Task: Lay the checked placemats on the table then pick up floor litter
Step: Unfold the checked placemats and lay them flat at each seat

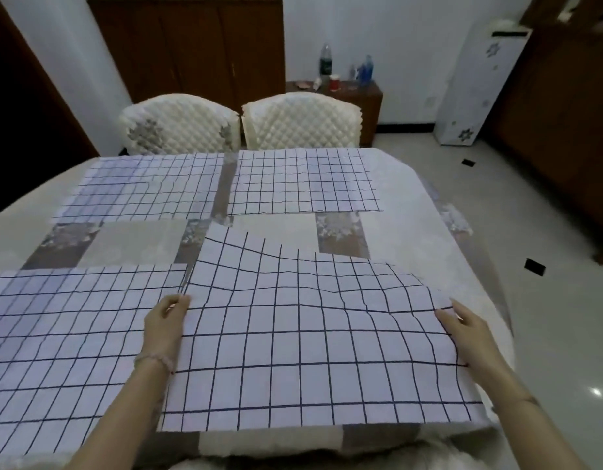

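Observation:
Several white placemats with dark checks lie on the table (412, 212). Two sit flat at the far side, the far left placemat (147, 188) and the far right placemat (303, 181). A third, the near left placemat (63, 340), lies flat in front of me. The near right placemat (310, 340) is rippled, its far edge lifted off the cloth. My left hand (166, 325) pinches its left edge. My right hand (463, 329) grips its right edge. Two small dark scraps of litter (534, 266) (468, 162) lie on the pale floor to the right.
Two quilted white chairs (181, 125) (302, 122) stand at the table's far side. Behind them is a low wooden cabinet (368, 100) with bottles and a red cup. A white appliance (473, 86) stands at the back right, dark wooden furniture along the right wall.

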Demonstrator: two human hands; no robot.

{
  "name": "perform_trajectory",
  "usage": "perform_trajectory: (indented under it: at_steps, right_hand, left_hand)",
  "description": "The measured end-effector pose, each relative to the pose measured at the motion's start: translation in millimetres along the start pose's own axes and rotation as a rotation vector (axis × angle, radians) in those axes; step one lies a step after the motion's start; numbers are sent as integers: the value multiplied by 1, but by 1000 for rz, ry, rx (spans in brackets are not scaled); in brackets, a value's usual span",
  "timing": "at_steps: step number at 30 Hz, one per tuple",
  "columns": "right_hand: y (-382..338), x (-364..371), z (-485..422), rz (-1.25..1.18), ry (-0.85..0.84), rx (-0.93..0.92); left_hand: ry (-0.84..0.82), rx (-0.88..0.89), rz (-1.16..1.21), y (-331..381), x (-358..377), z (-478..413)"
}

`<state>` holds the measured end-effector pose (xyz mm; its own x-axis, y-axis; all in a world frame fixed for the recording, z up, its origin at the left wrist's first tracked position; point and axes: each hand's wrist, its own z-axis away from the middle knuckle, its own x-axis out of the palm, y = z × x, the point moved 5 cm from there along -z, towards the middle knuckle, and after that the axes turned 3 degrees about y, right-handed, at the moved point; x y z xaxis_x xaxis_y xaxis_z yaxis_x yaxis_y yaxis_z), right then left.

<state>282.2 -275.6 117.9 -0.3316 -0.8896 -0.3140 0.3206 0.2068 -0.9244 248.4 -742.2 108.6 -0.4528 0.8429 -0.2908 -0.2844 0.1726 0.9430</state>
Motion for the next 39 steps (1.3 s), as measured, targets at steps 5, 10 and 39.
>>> perform_trajectory:
  at_steps: [5, 10, 39]
  right_hand:
    - [30, 12, -25, 33, 21, 149]
    - [66, 15, -43, 183, 21, 263]
    - [43, 57, -37, 817, -25, -379]
  left_hand:
    - [-36, -112, -132, -35, 28, -19]
    - [-54, -191, -231, -64, 37, -30]
    - [-452, 530, -1061, -77, 55, 72]
